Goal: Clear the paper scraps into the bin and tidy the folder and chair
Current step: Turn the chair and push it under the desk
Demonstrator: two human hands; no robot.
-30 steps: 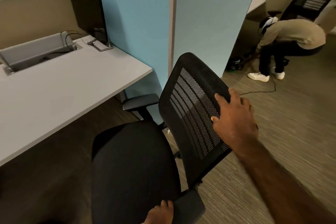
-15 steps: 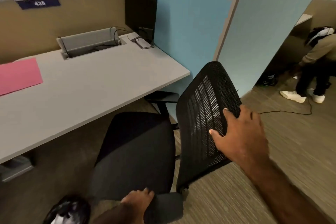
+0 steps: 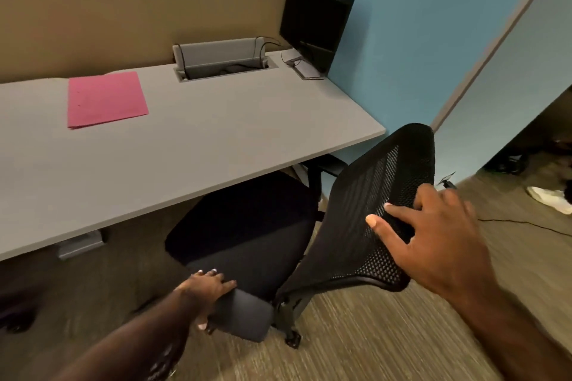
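A: How are the hands gripping?

B: The right hand (image 3: 433, 244) lies spread on the mesh back of the chair (image 3: 365, 226), fingers splayed, pressing rather than clasping. The left hand (image 3: 207, 291) is on the near armrest (image 3: 244, 312), fingers over its top and the thumb under its near edge, so it looks like a light hold.

A: Why two hands like that?

B: My guess is steering: one pushes the back, the other guides the armrest so the seat slides straight under the desk (image 3: 216, 139). The seat's far edge is already beneath the desk's near edge.

A: And the folder?

B: The pink folder (image 3: 105, 99) lies flat and closed on the far left of the desk, well apart from the chair. It looks squared up.

A: Scraps? Bin?

B: Neither shows. I see no scraps on the desk or on the floor in view, and the bin is out of frame or hidden.

A: Anything else unclear?

B: The chair's base is mostly hidden; only one caster shows by the armrest. At the far right a white shoe (image 3: 549, 199) is cut off by the edge.
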